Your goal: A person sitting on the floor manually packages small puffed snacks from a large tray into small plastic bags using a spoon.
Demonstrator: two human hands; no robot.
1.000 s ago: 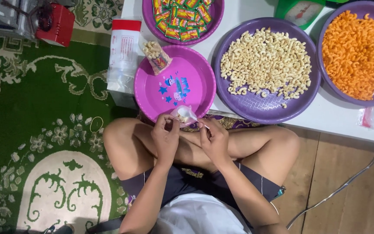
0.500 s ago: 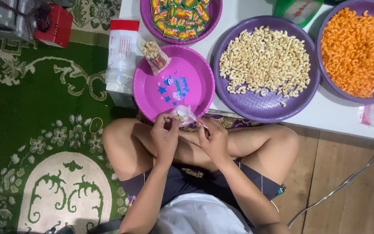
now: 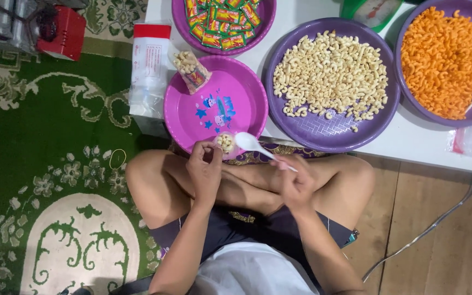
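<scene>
Clear plastic forms the small bag (image 3: 225,143) that the left hand (image 3: 206,172) pinches open-mouthed at the pink tray's (image 3: 192,117) 6 o'clock edge, so spills land there. The right hand (image 3: 296,183) grips a white spoon (image 3: 252,145), bowl at the bag's mouth for tipping in pale puffs (image 3: 329,74), heaped at 2 o'clock.

You're seated on a green patterned carpet w/ cream floral motifs (image 3: 39,164); brown wooden plank floor (image 3: 438,240) at right, low white tabletop (image 3: 427,136) ahead.
</scene>
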